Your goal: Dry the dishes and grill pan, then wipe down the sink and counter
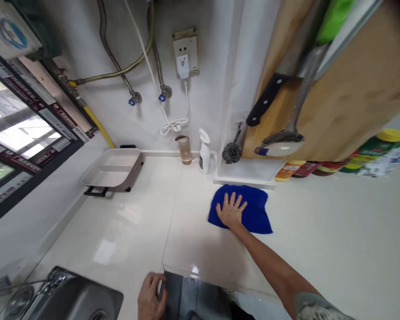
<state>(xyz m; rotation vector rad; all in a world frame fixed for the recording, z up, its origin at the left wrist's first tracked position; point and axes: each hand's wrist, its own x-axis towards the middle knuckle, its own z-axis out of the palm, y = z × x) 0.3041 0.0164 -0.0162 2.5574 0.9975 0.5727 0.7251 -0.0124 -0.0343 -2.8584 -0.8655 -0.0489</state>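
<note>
A blue cloth lies spread on the white countertop, just in front of a wall ledge. My right hand presses flat on the cloth's left part with its fingers spread. Low in the view, my left hand is at the counter's front edge, its fingers loosely curved with a gap between thumb and fingers and nothing seen in it. Behind the cloth, a white spray bottle stands upright beside a brownish clear jug.
A shallow beige pan sits at the back left, and a steel sink at the lower left. Utensils, a black-handled knife and a steel scrubber hang at the right. Condiment bottles stand behind the wooden board.
</note>
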